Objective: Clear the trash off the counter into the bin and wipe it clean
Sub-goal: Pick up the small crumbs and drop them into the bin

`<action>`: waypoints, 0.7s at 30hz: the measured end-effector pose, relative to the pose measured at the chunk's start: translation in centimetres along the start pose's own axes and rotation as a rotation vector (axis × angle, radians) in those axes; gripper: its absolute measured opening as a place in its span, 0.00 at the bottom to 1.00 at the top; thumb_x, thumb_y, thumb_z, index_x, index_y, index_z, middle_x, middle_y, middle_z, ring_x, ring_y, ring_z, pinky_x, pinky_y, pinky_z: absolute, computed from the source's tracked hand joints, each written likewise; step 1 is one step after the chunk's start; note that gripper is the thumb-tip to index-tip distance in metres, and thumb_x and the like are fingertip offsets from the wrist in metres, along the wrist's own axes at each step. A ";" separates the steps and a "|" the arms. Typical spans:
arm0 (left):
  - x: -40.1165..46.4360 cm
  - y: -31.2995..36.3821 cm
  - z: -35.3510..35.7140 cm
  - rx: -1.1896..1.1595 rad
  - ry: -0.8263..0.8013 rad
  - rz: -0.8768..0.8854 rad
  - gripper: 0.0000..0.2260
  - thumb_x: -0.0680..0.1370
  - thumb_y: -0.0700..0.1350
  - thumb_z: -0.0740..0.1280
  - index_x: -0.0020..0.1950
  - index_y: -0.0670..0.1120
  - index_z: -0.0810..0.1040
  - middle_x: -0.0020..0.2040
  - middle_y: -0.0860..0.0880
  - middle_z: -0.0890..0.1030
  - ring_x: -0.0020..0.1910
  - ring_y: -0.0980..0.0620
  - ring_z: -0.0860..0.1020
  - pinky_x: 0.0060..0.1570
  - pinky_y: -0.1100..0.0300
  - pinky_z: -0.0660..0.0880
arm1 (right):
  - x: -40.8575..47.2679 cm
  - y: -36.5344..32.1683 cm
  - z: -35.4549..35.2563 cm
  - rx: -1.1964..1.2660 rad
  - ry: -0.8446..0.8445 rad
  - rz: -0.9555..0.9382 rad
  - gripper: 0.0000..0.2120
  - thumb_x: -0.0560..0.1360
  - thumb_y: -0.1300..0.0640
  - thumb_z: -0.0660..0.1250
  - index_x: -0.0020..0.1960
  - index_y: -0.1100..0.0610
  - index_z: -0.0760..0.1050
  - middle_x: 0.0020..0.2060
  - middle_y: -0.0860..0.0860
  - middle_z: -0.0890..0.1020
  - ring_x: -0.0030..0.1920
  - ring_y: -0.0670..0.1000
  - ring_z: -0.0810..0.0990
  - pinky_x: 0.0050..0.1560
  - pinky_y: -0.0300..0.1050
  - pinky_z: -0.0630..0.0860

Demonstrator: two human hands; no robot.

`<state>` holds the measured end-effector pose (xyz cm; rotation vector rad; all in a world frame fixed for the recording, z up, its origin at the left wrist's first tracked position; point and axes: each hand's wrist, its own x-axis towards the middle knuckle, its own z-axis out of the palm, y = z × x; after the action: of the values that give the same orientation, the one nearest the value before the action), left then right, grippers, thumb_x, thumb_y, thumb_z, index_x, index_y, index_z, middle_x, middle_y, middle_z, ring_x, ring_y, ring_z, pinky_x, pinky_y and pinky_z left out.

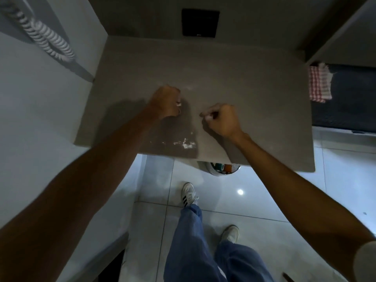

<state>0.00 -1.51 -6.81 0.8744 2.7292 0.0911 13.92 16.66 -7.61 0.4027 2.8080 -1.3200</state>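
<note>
Both my hands rest on the grey counter (254, 98). My left hand (166, 101) is closed in a fist around small white scraps that peek out between the fingers. My right hand (220, 119) is also curled shut, pinching a small white scrap at its fingertips. White crumbs and smears (186, 143) lie near the counter's front edge, in my left arm's shadow. The bin (221, 169) stands on the floor under the front edge; only its rim and some colourful trash inside show.
A red-and-white checked cloth (319, 84) hangs at the counter's right side over a dark surface. A black panel (200, 22) is on the back wall. A coiled striped hose (40, 31) hangs on the left wall. My feet stand on glossy white tiles.
</note>
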 end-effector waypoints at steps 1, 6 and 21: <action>-0.2 0.4 0.2 0.028 0.002 -0.015 0.13 0.69 0.44 0.74 0.53 0.45 0.86 0.54 0.42 0.88 0.55 0.39 0.84 0.59 0.54 0.81 | -2.2 0.5 -0.6 0.078 0.016 0.033 0.11 0.74 0.69 0.69 0.51 0.63 0.88 0.50 0.58 0.89 0.51 0.55 0.87 0.57 0.45 0.83; -2.4 3.3 1.2 -0.112 0.148 -0.187 0.13 0.69 0.45 0.76 0.51 0.41 0.88 0.49 0.40 0.89 0.50 0.40 0.87 0.54 0.53 0.82 | -13.6 4.7 -2.3 0.214 -0.030 0.044 0.05 0.74 0.65 0.77 0.49 0.60 0.88 0.44 0.57 0.89 0.40 0.55 0.87 0.44 0.47 0.85; -10.9 23.8 38.3 -1.371 -0.214 -0.873 0.06 0.67 0.43 0.80 0.43 0.46 0.89 0.31 0.51 0.88 0.33 0.54 0.88 0.48 0.55 0.88 | -15.2 35.2 12.3 0.785 0.192 1.133 0.08 0.73 0.69 0.76 0.39 0.59 0.86 0.35 0.54 0.87 0.30 0.49 0.85 0.42 0.39 0.85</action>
<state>32.44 10.71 -37.66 -0.6167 1.8606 1.3168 35.74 25.37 -40.27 1.7953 1.3887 -1.8735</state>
